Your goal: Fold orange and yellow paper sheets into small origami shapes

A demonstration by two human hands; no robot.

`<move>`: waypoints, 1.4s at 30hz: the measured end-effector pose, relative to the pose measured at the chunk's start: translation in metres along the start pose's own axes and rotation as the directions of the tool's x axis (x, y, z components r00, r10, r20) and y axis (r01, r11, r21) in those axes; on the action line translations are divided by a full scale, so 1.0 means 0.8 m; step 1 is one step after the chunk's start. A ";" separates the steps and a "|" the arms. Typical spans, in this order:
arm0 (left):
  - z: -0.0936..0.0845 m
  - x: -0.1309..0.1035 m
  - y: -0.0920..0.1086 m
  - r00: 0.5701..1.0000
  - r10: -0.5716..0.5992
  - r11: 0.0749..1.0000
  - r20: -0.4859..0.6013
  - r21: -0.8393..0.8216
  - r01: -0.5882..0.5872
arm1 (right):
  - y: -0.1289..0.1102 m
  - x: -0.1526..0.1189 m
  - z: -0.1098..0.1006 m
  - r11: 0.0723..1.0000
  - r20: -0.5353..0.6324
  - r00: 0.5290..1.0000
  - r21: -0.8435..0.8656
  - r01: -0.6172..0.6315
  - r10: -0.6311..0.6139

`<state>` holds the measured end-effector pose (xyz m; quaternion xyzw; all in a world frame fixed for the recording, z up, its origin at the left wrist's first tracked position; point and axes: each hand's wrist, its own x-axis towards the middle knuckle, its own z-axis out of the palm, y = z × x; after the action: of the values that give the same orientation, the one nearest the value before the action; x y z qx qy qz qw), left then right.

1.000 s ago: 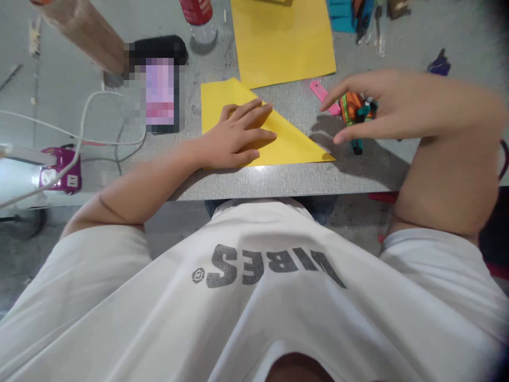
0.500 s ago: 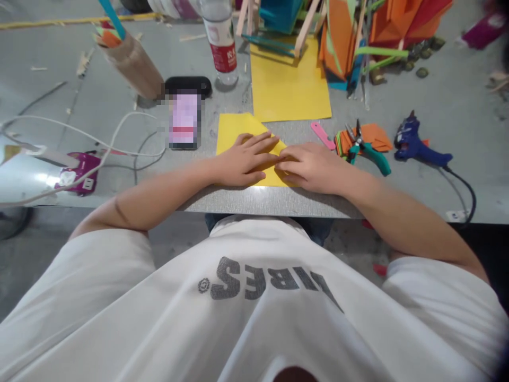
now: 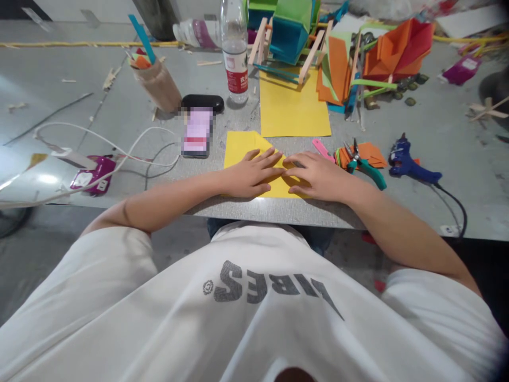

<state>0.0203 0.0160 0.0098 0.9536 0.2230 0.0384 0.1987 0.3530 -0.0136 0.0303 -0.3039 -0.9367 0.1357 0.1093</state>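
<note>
A sheet of yellow paper [image 3: 239, 146] lies near the front edge of the grey table, one upper corner folded over along a slanting line. My left hand [image 3: 254, 174] rests flat on its middle, fingers spread and pointing right. From the other side my right hand [image 3: 318, 175] lies on the paper's right part, fingers apart and partly bent, its fingertips close to those of the left. The hands cover much of the fold and the right side of the sheet. Beyond them lies a second yellow sheet [image 3: 294, 114].
Right of my hands are green-handled pliers [image 3: 369, 171], orange paper pieces [image 3: 371, 154], a pink-handled tool [image 3: 323, 150] and a blue glue gun [image 3: 413, 163]. To the left are a phone [image 3: 198, 130], a white cable [image 3: 135, 143] and a jar [image 3: 157, 85]. A bottle [image 3: 235, 74] and paper models [image 3: 292, 32] stand behind.
The camera view has shifted, so the table sits lower and more of its far side shows. My right fingers have spread a little on the paper; the left hand stays flat.
</note>
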 end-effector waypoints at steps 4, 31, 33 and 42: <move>0.002 -0.013 0.033 0.997 -0.033 0.999 0.073 -0.027 0.035 | -0.003 -0.003 -0.003 0.993 0.065 0.998 0.121 0.009 -0.017; 0.005 -0.009 -0.014 0.997 -0.007 0.999 -0.075 -0.032 0.005 | 0.006 -0.004 -0.002 0.979 0.071 0.997 0.195 -0.052 0.039; 0.006 -0.010 -0.014 0.996 -0.008 0.999 -0.086 -0.032 0.006 | 0.007 -0.005 0.000 0.981 0.073 0.996 0.187 -0.059 0.046; 0.004 -0.011 -0.010 0.997 -0.032 0.999 -0.076 -0.023 0.030 | 0.009 -0.008 0.003 0.982 0.074 0.996 0.178 -0.066 0.053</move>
<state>0.0094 0.0172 0.0037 0.9456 0.2447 0.0745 0.2011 0.3612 -0.0119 0.0252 -0.3158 -0.9143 0.2333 0.0998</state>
